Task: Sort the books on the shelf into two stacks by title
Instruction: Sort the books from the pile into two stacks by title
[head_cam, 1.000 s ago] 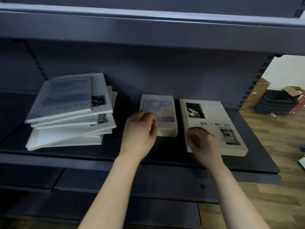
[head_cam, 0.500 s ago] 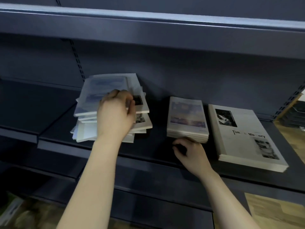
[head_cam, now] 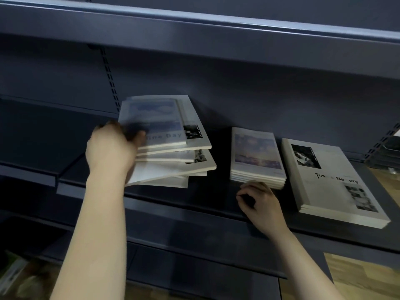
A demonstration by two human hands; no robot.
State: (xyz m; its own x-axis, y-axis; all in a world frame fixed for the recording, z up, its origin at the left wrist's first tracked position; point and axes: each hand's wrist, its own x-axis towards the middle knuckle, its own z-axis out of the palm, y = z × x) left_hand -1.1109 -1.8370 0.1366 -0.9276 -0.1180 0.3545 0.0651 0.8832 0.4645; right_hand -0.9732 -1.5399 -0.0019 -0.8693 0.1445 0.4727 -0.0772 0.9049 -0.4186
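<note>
Blurrily, left hand (head_cam: 110, 149) grip clasps the messy stack (head_cam: 171, 156).

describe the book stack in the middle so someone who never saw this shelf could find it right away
On the dark shelf three groups of books lie flat. The middle stack sits between a messy fanned pile at the left and a larger stack at the right, with the right hand at its front edge. It is the smallest and neatest, its cover a blurry bluish picture.
</note>
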